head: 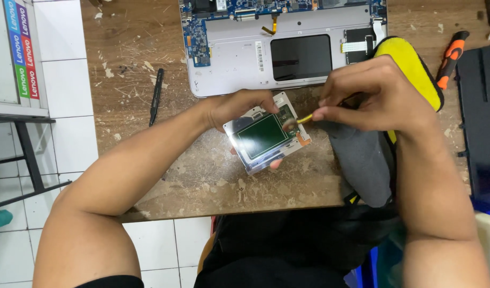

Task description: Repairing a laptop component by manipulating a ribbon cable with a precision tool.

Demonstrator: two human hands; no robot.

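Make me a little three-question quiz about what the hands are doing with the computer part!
1. True or false: the left hand holds the flat silver module with the green circuit board off the table.
2. What does the right hand pinch? A) the orange-handled screwdriver B) a thin yellow tool C) the black pry stick
3. Fill in: the opened laptop base lies on the far side of the worn wooden ____.

Key
1. True; the fingers wrap under it.
2. B; the thin yellow tool has its tip at the board. The orange-handled screwdriver and black pry stick lie untouched.
3. table
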